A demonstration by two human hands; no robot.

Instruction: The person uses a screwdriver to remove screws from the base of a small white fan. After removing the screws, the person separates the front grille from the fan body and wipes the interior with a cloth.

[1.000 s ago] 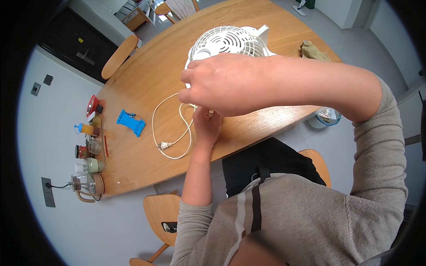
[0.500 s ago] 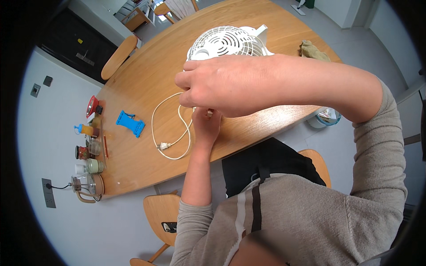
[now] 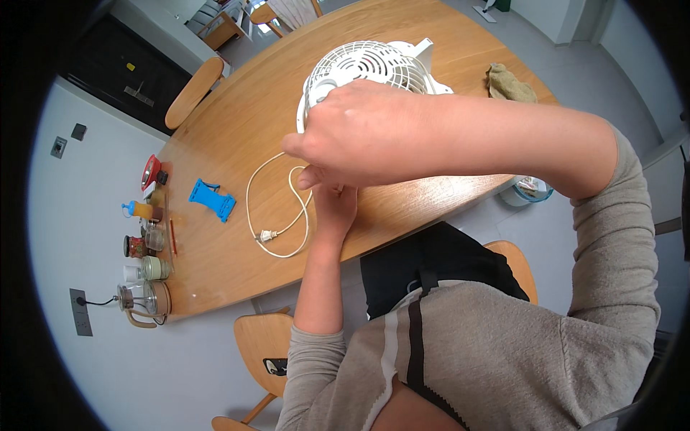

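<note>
White caged fan [image 3: 359, 63], on the desk [image 3: 237, 122], directly beyond the right hand [image 3: 363, 136], the nearer one, which overlaps its near edge. Left hand [image 3: 336, 208]: body side, partly covered by the right. Grip, both: fingers largely hidden; cannot tell if clenched or grasping. Long axis: obscured.

glass kettle [image 3: 153, 296] beside jars [image 3: 153, 268], wooden chair [image 3: 260, 341]

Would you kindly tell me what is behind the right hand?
The white fan and left hand partly show; the right hand covers the fan's near side and some left fingers.
</note>
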